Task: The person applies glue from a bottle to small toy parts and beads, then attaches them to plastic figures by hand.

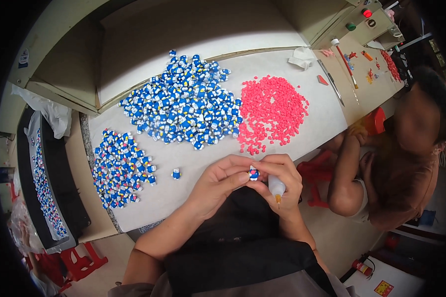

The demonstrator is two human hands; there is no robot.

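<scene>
Bare tabletop before hands (figurine piles beyond).

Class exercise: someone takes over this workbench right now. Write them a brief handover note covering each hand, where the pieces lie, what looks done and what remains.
Left hand: pinches one small blue figure at its fingers.
Right hand: touches the same figure and holds a small glue bottle, nozzle down.
On the table: large blue pile, smaller blue pile, one lone figure, pink pieces.
Done: cannot tell which pile is finished.
Left: plenty of blue figures and pink pieces.
</scene>
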